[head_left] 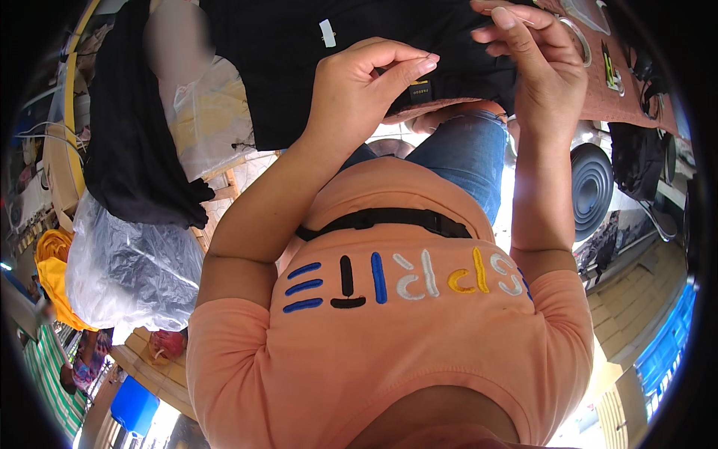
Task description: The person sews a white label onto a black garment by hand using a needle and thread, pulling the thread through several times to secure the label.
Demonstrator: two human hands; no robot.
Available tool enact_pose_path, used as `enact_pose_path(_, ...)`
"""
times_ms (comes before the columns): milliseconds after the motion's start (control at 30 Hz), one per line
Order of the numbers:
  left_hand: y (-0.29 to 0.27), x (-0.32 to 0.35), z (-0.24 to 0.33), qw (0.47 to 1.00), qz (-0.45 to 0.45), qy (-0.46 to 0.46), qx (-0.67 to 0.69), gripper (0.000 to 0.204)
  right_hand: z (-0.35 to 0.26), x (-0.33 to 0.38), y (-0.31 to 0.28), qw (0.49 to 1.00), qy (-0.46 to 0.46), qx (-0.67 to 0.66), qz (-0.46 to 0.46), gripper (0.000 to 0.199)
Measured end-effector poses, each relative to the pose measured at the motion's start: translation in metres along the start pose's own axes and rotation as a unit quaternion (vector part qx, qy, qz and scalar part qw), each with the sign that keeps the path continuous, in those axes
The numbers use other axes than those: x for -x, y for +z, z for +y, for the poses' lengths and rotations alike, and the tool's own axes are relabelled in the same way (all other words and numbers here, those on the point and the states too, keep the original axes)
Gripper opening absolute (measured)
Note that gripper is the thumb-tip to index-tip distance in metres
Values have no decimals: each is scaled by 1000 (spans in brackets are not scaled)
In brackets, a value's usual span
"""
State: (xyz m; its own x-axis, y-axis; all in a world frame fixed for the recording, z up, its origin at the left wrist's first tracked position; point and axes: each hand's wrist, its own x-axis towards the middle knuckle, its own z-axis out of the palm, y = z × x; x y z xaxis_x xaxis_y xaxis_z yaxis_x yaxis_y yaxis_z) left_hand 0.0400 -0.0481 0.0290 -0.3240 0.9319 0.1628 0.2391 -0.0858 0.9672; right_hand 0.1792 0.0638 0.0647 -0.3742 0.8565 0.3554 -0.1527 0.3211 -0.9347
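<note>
A black garment (277, 82) lies spread over the work surface in front of me. Above it, my left hand (366, 82) is closed in a pinch, thumb against forefinger; whatever is between the tips is too small to make out. My right hand (542, 56) is raised farther right, its thumb and forefinger pinched at a thin, pale sliver I cannot identify, the other fingers curled. Just under my left fingertips, a small dark label (420, 91) shows on the cloth. A white tag (327, 33) lies on the garment beyond my left hand.
Yellow-green thread snips (610, 73) lie on the reddish-brown table covering (628, 108) at the right. On the left hang black cloth (123, 135) and clear plastic bags (134, 262). A grey coiled round object (591, 191) stands below the table's right side. People are at the lower left.
</note>
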Motion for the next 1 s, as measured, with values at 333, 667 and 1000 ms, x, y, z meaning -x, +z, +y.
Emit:
enact_pose_path(333,-11,22,-26,924,-4,96,-371,43,26,6,-32,963,170,-188,-90,15)
enact_pose_path(667,-26,21,-20,928,-38,75,-363,24,10,19,-10,970,157,-110,-151,15)
enact_pose_path(1000,-43,5,-1,988,21,-78,-135,14,10,35,5,919,243,-96,-294,15)
